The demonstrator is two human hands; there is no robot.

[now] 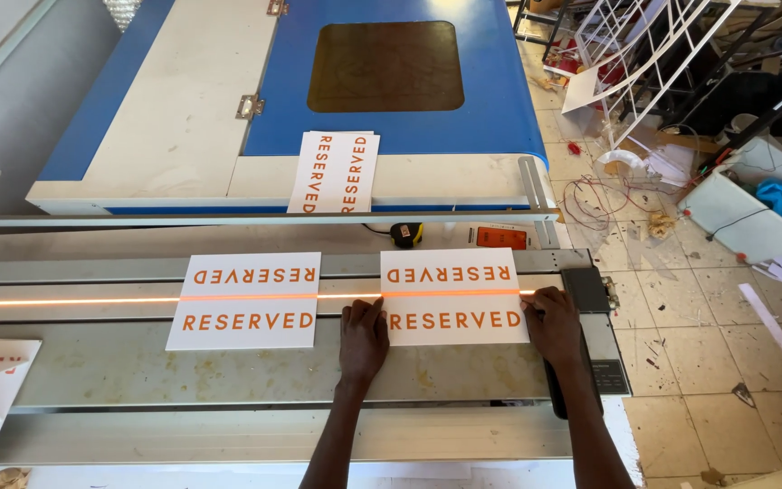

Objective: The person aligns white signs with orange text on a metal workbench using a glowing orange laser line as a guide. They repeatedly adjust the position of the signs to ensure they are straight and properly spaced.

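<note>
i see the right white sheet (454,297) lying flat across the glowing orange line (65,302) on the metal bench (228,367). it looks thin, light, stiff and likely slippery, best held by its edges. my left hand (363,337) and right hand (555,324) press flat, fingers extended, gripping nothing, against its side edges.

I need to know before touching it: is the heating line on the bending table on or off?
On. The heating line glows orange along the table and shines through both white sheets, which the left hand and right hand press flat.
</note>
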